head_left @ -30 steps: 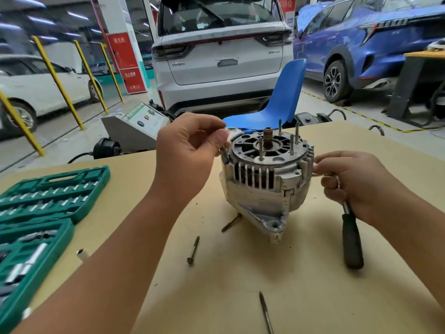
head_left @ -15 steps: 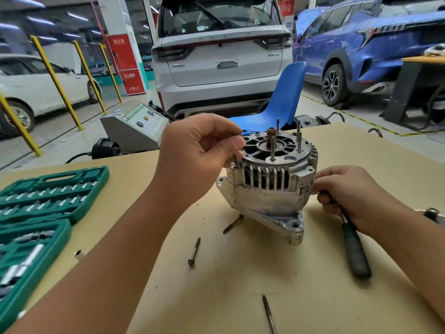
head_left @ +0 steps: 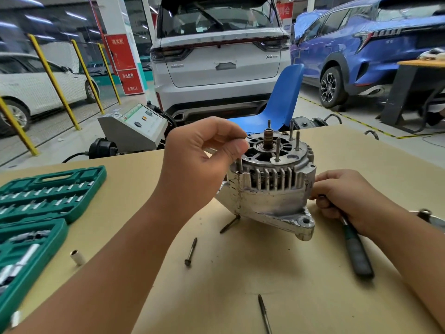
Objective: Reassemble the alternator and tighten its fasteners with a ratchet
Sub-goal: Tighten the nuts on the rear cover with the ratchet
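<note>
Metal alternator (head_left: 272, 189) stands upright between left hand (head_left: 204, 155), pinching a vertical bolt (head_left: 239, 166), and right hand (head_left: 344, 201), gripping the ratchet (head_left: 356, 249).

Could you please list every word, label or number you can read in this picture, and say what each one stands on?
"X6": badge on the white SUV's tailgate.
Red pillar sign: Chinese characters, too blurred to read surely.
Red sign at the top: characters, cut off and blurred.
Grey machine's panel: print too small.
Alternator, green socket case: no legible text.

Tan table (head_left: 361, 150) carries alternator (head_left: 272, 189), loose bolts (head_left: 191, 251), green socket case (head_left: 48, 189).
</note>
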`<state>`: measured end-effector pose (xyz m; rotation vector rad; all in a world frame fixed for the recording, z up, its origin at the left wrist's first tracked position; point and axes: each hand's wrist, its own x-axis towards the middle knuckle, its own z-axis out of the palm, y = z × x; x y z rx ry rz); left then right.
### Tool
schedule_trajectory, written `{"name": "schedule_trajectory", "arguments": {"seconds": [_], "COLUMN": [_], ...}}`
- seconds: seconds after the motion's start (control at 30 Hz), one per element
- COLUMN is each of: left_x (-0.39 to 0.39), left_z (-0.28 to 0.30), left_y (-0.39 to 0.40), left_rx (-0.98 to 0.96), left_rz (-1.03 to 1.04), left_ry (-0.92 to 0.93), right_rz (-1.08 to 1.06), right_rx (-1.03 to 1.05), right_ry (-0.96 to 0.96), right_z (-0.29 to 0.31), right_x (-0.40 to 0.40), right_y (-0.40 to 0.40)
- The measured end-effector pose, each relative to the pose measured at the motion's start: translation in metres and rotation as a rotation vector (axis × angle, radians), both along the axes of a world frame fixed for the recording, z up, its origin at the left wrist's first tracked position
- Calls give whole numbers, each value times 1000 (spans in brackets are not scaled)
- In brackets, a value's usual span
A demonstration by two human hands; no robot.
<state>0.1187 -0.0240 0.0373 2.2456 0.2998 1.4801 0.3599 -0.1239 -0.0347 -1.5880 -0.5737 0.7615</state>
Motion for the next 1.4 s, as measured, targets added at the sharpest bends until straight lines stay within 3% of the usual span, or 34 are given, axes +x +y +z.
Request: {"name": "schedule_trajectory", "arguments": {"seconds": [0.3,0.53,0.83,1.0,1.17,1.3,1.4], "left_x": [-1,-5,-17,-19,-18,-19,-20], "left_z": [2,1,3,3,-2,-4,-3], "left_y": [-2,1,11,16,22,26,27], "left_rx": [110,82,28,15,17,-70,-102], "left_rz": [35,54,-124,-147,-91,-137,-156], "left_ry": [91,115,288,320,301,253,265], "right_rz": [31,163,261,117,-102,158,387], "right_rx": [-28,-108,-259,-67,340,556,508], "right_ry": [-16,-48,-27,58,23,-201,-477], "right_z": [-2,0,7,19,75,155,197], "right_x": [2,5,19,18,25,11,-20], "right_y": [2,-3,-14,-15,-25,-28,-24]}}
